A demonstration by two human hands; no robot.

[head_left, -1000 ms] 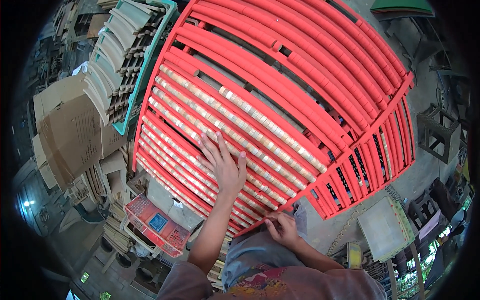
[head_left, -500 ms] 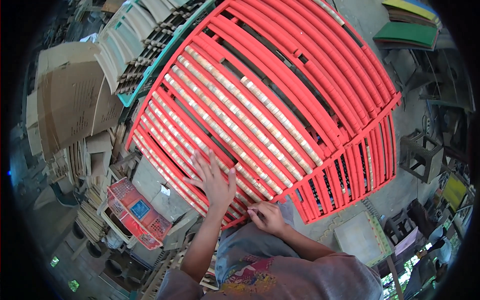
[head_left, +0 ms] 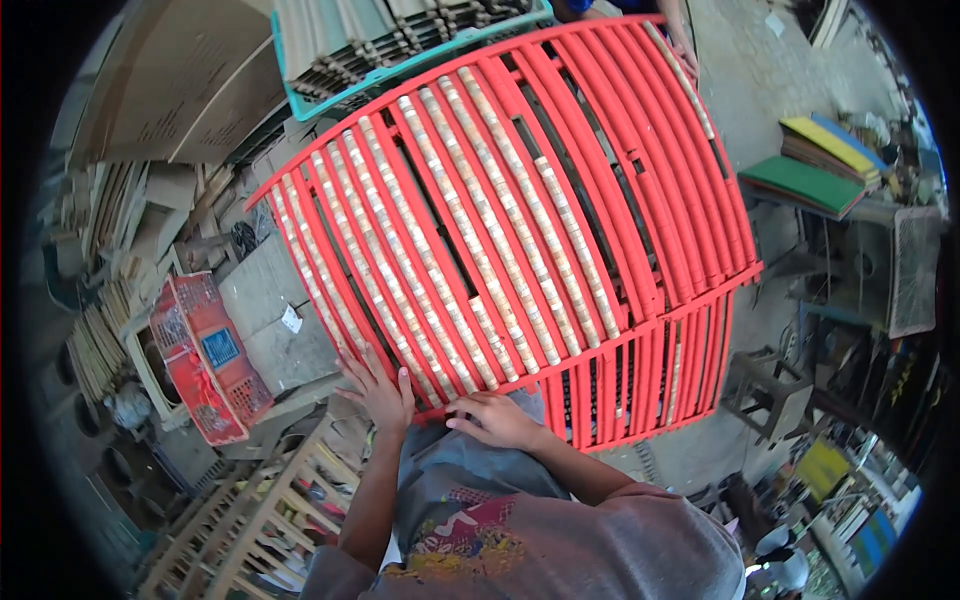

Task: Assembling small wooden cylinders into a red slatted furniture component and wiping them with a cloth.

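A wooden slatted frame (head_left: pixel 250 520) lies nearest, by the person's left arm. Beside it sits a red plastic crate (head_left: pixel 205 360). The left hand (head_left: pixel 378 392), fingers spread, presses flat on the near edge of the big red slatted rack (head_left: pixel 520 220). The right hand (head_left: pixel 497 420) rests there too, fingers loosely curled. Beyond stands a teal tray (head_left: pixel 400 50) of stacked strips.

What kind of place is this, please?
Probably a small workshop: a big red slatted rack under both hands, stacked boards in a teal tray, and wooden frames on a cluttered floor.
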